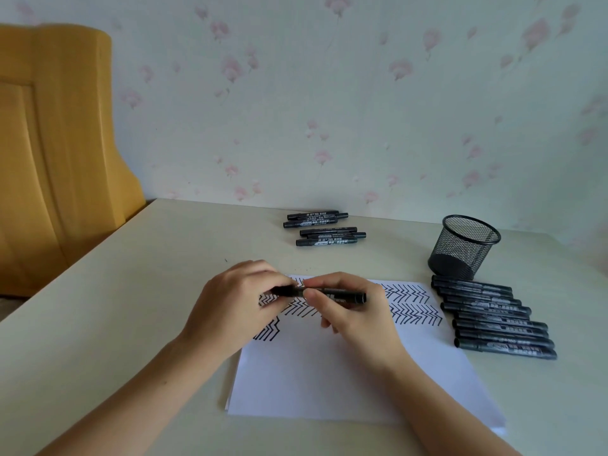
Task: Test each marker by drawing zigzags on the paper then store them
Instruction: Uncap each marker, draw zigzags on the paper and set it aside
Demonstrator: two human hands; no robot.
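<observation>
Both hands hold one black marker (pixel 342 295) level above the white paper (pixel 329 373). My left hand (pixel 240 301) grips its left end, where the cap sits. My right hand (pixel 348 311) pinches the barrel, whose right end sticks out past my fingers. Rows of black zigzags (pixel 411 304) cover the paper's far part, partly hidden by my hands. A row of several black markers (pixel 493 317) lies to the right of the paper. Another group of several markers (pixel 325 228) lies at the back of the table. A black mesh pen cup (pixel 464 246) stands at the back right.
The pale table (pixel 131 307) meets a flowered wall at the back. A yellow wooden chair back or cabinet (pixel 59 143) stands beyond the table's left edge. The paper's near half carries no marks.
</observation>
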